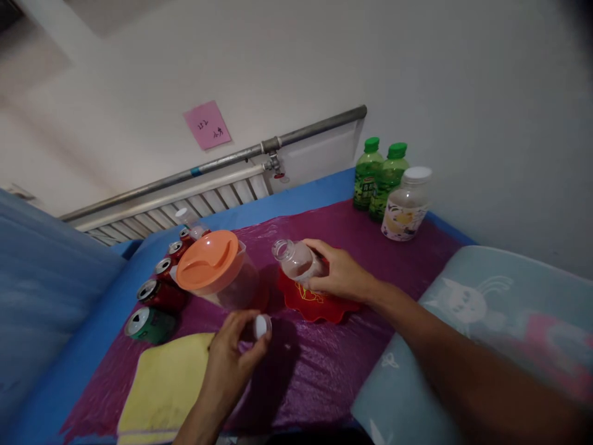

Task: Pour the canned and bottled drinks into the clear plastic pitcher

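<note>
My right hand (340, 272) is wrapped round a small clear bottle (296, 259), tilted so that its uncapped mouth points left. Below the bottle lies a red scalloped tray (319, 307) with yellow markings. A white bottle cap (262, 326) is pinched between the fingers of my left hand (236, 346), above the purple plastic sheet. Just beyond that hand stands a clear pitcher (236, 287) with an orange lid (208, 259). A folded yellow cloth (167, 383) lies left of my left wrist.
Several opened drink cans, one of them green (151, 324), line the left side near a small white-capped bottle (189, 221). Two green-capped bottles (365, 176) and a white-lidded jar (405, 207) stand at the back right. A pale blue patterned cloth (463, 327) covers the right; a radiator (222, 194) runs behind.
</note>
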Motion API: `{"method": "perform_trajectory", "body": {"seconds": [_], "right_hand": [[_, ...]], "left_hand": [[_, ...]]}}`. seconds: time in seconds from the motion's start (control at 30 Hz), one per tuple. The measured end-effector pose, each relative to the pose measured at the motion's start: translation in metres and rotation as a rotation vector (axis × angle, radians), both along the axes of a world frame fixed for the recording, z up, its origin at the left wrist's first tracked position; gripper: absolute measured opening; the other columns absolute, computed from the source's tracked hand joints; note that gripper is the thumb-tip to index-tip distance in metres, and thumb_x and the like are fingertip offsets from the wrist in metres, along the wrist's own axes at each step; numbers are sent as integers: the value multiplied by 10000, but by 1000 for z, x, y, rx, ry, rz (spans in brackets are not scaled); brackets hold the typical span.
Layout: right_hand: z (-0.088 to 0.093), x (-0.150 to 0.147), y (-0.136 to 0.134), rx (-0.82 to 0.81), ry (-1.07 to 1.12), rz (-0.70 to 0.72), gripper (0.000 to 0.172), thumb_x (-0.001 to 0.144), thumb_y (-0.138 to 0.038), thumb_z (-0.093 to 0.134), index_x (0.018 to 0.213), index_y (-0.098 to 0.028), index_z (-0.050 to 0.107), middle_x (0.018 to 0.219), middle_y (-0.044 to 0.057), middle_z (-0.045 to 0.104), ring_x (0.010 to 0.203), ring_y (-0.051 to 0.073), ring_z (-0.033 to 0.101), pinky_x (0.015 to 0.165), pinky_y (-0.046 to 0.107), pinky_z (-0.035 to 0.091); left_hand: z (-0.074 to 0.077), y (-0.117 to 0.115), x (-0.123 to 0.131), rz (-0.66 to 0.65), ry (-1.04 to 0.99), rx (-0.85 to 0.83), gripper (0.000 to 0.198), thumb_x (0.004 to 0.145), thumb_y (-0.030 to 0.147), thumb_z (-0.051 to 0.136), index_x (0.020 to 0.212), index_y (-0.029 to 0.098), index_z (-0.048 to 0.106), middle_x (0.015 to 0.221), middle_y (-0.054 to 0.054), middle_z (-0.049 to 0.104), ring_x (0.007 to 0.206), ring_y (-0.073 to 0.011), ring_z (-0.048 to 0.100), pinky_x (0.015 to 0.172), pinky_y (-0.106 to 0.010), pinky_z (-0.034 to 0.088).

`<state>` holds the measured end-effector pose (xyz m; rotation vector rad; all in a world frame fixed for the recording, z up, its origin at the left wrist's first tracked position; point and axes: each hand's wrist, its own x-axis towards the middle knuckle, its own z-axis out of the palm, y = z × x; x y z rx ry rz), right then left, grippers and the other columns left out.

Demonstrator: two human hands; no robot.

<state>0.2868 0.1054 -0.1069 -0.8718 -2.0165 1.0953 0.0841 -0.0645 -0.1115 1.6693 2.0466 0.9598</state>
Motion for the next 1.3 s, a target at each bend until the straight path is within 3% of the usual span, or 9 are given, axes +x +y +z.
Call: {"method": "perform_trajectory", "body": {"seconds": [0.13, 0.2, 0.27, 0.4, 0.53, 0.93, 1.3], "right_hand": [[2, -1, -4, 4, -11, 37, 674, 604, -167, 690, 1256, -217, 527, 1189, 47, 648, 1026, 210, 618, 883, 328, 473], [2, -1, -4, 17, -11, 51, 675, 599, -151, 682, 1252, -223, 526, 1165, 37, 651, 1001, 201, 614, 862, 313, 472], [3, 0, -4, 29, -16, 56, 670, 590, -141, 682, 1237, -226, 533, 1121, 26, 657, 962, 194, 614, 833, 303, 471], [6, 1, -6, 27, -24, 94, 629, 595, -149, 685, 1205, -213, 544, 1057, 22, 656, 900, 188, 612, 781, 295, 472], [9, 2, -8, 39, -18, 108, 604, 604, -160, 690, 1189, -221, 555, 1069, 27, 652, 905, 192, 606, 776, 299, 471], [4, 2, -6, 87, -20, 115, 636, 593, -153, 684, 1213, -208, 552, 1086, 31, 637, 940, 198, 583, 825, 311, 453], [4, 4, -6, 57, 13, 138, 584, 583, -169, 709, 1148, -229, 570, 957, -15, 614, 828, 158, 544, 728, 269, 433]], "left_hand": [[54, 23, 24, -22, 72, 368, 302, 837, 354, 629, 1109, 221, 638, 1105, -64, 653, 1024, -188, 612, 895, -324, 482], [70, 37, 34, -6, 115, 449, 334, 833, 351, 639, 1135, 207, 631, 1104, -68, 656, 1030, -192, 611, 912, -335, 477], [77, 51, 39, 19, 95, 448, 359, 817, 365, 649, 1131, 191, 630, 1047, -68, 672, 948, -193, 634, 870, -343, 496], [78, 68, 40, 37, -9, 348, 344, 756, 399, 682, 1022, 183, 658, 932, -61, 689, 816, -200, 650, 768, -341, 515], [78, 71, 39, 29, 21, 277, 322, 723, 408, 692, 958, 188, 675, 908, -67, 691, 783, -214, 643, 753, -365, 510], [80, 76, 37, 3, 196, 271, 306, 751, 415, 629, 939, 179, 681, 877, -70, 673, 770, -217, 622, 744, -370, 491], [82, 81, 33, -40, 271, 272, 342, 753, 481, 578, 923, 210, 697, 874, -78, 692, 756, -241, 627, 719, -385, 491]]}}
